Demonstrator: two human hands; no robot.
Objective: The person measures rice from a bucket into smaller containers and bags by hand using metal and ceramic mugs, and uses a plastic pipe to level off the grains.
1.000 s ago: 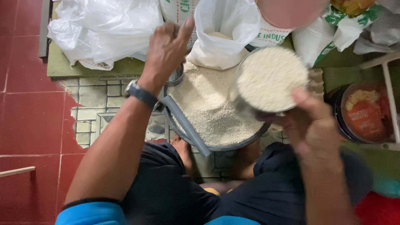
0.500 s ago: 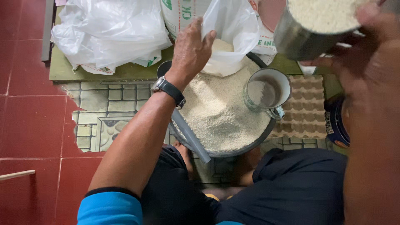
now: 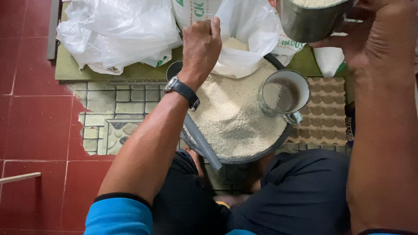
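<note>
- White grain fills the basin (image 3: 278, 141) between my knees, low and within reach of both arms.
- My left hand (image 3: 201, 43) pinches the bag (image 3: 250, 30) rim shut-fisted, holding its mouth open over the basin.
- My right hand (image 3: 374, 39) wraps closed around a metal can (image 3: 309, 21) heaped with grain, raised beside the bag.
- A glass mug (image 3: 283, 93) stands upright in the grain.

Bag and can of grain
White bag (image 3: 244, 35) upright at 12 o'clock, mouth held open; steel can (image 3: 311, 19), brimful, raised at 1 o'clock.

Soft, even daylight; sharp focus.
</note>
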